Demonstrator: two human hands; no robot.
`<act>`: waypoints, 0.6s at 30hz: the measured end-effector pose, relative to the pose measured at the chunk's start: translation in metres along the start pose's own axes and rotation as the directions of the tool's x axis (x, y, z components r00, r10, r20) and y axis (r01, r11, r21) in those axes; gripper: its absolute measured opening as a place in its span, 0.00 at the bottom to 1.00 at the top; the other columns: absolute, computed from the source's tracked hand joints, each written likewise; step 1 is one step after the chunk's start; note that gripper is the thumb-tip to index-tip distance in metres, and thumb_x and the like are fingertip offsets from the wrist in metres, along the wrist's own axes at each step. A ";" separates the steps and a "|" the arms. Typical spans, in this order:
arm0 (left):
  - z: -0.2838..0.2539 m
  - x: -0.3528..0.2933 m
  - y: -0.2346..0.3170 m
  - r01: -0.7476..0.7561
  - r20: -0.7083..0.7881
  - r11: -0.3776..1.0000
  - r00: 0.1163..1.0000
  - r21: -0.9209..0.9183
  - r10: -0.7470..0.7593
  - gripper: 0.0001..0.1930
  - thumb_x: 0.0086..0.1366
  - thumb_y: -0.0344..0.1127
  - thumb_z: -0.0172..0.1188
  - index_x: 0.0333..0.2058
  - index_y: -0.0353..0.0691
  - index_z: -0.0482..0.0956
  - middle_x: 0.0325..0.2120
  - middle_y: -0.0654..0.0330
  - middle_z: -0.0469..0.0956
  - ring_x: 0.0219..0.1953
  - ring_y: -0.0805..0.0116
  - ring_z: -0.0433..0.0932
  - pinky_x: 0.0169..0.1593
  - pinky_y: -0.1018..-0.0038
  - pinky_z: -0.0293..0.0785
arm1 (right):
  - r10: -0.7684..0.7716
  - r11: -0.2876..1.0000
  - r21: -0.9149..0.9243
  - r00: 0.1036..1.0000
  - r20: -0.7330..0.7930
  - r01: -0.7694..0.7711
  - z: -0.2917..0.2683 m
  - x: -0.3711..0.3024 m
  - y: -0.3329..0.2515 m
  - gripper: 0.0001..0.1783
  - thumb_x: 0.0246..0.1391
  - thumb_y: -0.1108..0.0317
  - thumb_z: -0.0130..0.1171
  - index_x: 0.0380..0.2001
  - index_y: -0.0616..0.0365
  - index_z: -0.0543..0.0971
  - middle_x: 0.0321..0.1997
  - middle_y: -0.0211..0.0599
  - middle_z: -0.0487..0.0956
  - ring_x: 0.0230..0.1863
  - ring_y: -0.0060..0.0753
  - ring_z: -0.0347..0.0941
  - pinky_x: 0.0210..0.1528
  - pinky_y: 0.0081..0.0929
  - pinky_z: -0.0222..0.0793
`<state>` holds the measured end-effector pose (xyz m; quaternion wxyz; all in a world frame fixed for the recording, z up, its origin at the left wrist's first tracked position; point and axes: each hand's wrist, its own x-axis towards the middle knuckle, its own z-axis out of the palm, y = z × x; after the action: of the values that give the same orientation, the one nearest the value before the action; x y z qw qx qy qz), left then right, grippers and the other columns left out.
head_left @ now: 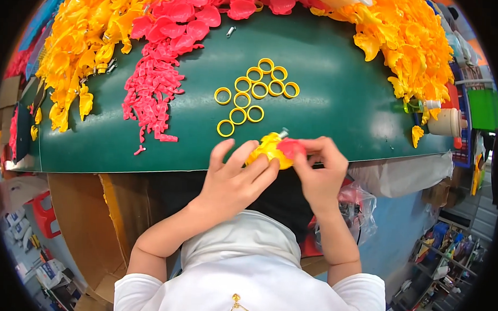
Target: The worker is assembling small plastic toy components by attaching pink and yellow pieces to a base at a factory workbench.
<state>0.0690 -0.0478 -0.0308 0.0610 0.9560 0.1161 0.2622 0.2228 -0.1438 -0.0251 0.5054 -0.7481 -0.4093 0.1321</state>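
Observation:
At the table's near edge, my left hand [238, 174] has its fingers wrapped round a yellow plastic part [269, 148]. A short metallic piece [284, 133], perhaps a screw or spring, sticks up from its top. My right hand [321, 166] pinches a red plastic piece [291, 149] against the right side of the yellow part. Just beyond my hands lie several yellow rings [255, 113], most of them touching one another. My fingers hide the underside of the yellow part.
Small red plastic pieces [152, 89] lie left of the rings, below larger red cupped pieces [179, 24]. Heaps of yellow-orange parts [88, 35] flank the green table [317, 75] on both sides. A pale cylindrical container [445, 123] sits at the right edge. A cardboard box [85, 215] stands below left.

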 end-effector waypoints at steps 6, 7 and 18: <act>0.007 -0.012 0.010 0.109 -0.033 0.991 0.994 0.077 -0.107 0.17 0.49 0.40 0.68 0.38 0.43 0.79 0.41 0.62 0.76 0.54 0.55 0.67 0.51 0.58 0.65 | 0.118 0.984 0.125 0.992 0.043 -0.123 -0.012 0.014 -0.003 0.07 0.51 0.79 0.61 0.36 0.65 0.80 0.31 0.29 0.80 0.29 0.16 0.75 0.31 0.12 0.70; 0.011 -0.012 0.009 0.111 -0.035 0.991 0.993 0.080 -0.109 0.17 0.49 0.40 0.68 0.38 0.43 0.79 0.41 0.62 0.76 0.54 0.55 0.67 0.51 0.58 0.65 | 0.107 0.986 0.126 0.994 0.036 -0.111 -0.008 0.015 -0.006 0.06 0.49 0.80 0.62 0.34 0.65 0.80 0.29 0.29 0.80 0.28 0.16 0.75 0.30 0.13 0.69; 0.018 -0.013 -0.001 0.048 -0.149 0.996 0.987 -0.078 -0.059 0.09 0.49 0.31 0.66 0.32 0.38 0.83 0.35 0.60 0.77 0.51 0.51 0.73 0.45 0.65 0.78 | -0.277 0.947 -0.131 0.952 0.129 0.293 0.019 0.012 -0.005 0.07 0.40 0.79 0.66 0.26 0.64 0.79 0.25 0.38 0.80 0.24 0.30 0.77 0.24 0.21 0.70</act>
<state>0.0673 -0.0516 -0.0525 0.0947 0.9270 0.1362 0.3365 0.2164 -0.1222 -0.0265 0.4389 -0.7083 -0.5488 0.0675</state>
